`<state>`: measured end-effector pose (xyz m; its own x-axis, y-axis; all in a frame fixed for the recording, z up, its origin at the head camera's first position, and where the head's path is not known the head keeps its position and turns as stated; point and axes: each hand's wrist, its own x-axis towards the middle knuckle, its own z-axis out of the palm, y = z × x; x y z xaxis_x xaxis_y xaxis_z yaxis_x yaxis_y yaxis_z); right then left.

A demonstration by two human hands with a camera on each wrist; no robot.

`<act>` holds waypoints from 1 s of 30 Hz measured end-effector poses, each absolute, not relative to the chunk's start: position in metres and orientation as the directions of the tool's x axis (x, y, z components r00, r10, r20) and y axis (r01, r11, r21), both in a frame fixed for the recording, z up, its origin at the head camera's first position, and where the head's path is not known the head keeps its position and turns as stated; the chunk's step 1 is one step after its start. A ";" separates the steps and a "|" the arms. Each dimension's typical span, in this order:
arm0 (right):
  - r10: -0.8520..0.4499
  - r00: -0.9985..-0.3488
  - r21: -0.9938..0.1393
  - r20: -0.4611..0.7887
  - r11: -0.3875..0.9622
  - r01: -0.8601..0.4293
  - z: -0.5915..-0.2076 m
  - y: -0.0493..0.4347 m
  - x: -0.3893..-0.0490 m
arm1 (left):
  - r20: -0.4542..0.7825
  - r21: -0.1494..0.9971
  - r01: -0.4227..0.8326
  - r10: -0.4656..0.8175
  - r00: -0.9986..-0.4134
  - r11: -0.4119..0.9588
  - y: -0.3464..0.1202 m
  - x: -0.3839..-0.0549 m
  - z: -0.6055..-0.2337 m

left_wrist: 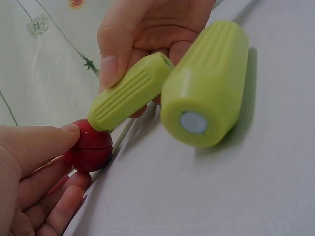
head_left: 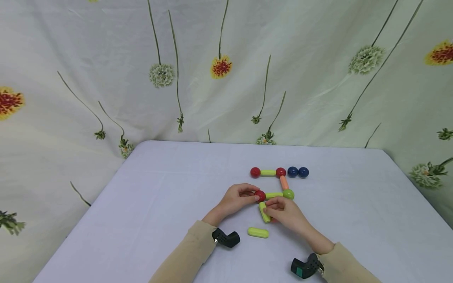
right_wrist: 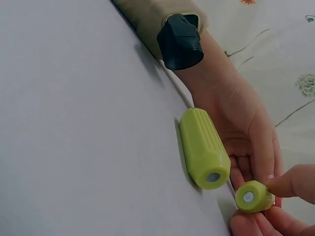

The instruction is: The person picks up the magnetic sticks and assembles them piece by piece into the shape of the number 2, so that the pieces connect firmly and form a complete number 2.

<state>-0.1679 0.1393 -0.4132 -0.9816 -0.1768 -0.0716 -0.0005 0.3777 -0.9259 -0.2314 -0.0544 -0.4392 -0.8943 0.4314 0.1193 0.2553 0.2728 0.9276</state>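
My left hand pinches a red ball between thumb and fingers. From that ball a yellow-green rod runs right to a green ball. With thumb and fingertips, my right hand holds another yellow-green ridged rod, slanting toward me. Its far end meets the red ball in the left wrist view. A round metallic disc shows in the near end of this held rod in the right wrist view. One loose yellow-green rod lies on the table, nearer to me.
An orange rod links the green ball to a red ball at the back. From there another yellow-green rod reaches a further red ball. Two dark blue balls sit to the right on the white table.
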 end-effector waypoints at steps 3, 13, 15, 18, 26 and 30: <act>-0.175 -0.982 -0.928 -0.069 0.372 -0.001 -0.413 0.139 -0.168 | 0.121 0.927 0.257 0.432 -0.894 0.272 -0.054 -0.231 -0.439; -0.168 -0.983 -0.932 -0.071 0.362 0.005 -0.414 0.139 -0.168 | 0.126 0.927 0.262 0.434 -0.892 0.269 -0.055 -0.232 -0.440; -0.165 -0.983 -0.934 -0.075 0.358 0.011 -0.414 0.138 -0.168 | 0.129 0.926 0.265 0.435 -0.891 0.269 -0.055 -0.232 -0.440; -0.155 -0.985 -0.935 -0.080 0.354 0.020 -0.414 0.137 -0.168 | 0.132 0.924 0.270 0.435 -0.890 0.270 -0.055 -0.232 -0.441; -0.134 -0.988 -0.936 -0.083 0.352 0.031 -0.414 0.136 -0.169 | 0.140 0.922 0.278 0.437 -0.888 0.269 -0.054 -0.233 -0.441; -0.134 -0.988 -0.936 -0.080 0.351 0.028 -0.415 0.136 -0.169 | 0.141 0.922 0.279 0.436 -0.889 0.269 -0.054 -0.233 -0.441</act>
